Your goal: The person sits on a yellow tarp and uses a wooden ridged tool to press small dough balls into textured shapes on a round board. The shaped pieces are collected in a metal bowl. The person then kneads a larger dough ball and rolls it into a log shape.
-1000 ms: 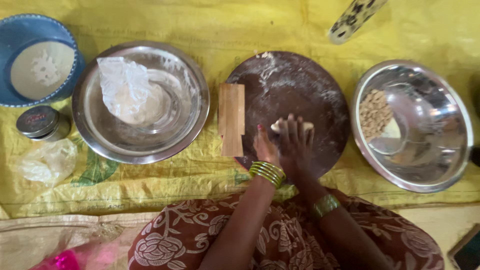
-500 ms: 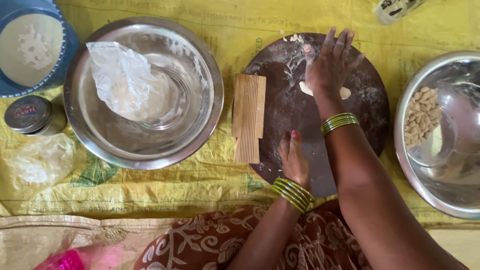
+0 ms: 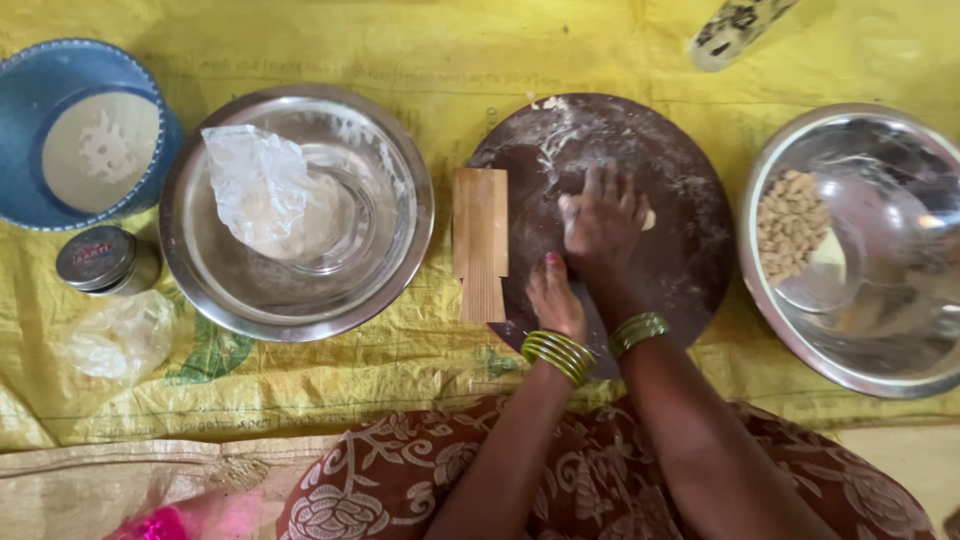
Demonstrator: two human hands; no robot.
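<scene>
The right hand (image 3: pixel 603 225) presses flat, fingers spread, on one pale dough piece (image 3: pixel 648 217) atop the round board (image 3: pixel 690 260); the left hand (image 3: pixel 553 297) rests open just behind it. Two steel bowls (image 3: pixel 400 190) flank the hands, one per side, with one wooden block (image 3: pixel 480 243) just left of them.

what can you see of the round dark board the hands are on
The round board is dark brown, looks wooden, and lies flat on the yellow sheet between two steel bowls. White flour dusts its top, thickest toward the far edge. The right hand presses down on a pale piece of dough near its middle; the left hand rests on its near edge. A small ridged wooden block lies at its left rim, overlapping it or just touching.
</scene>
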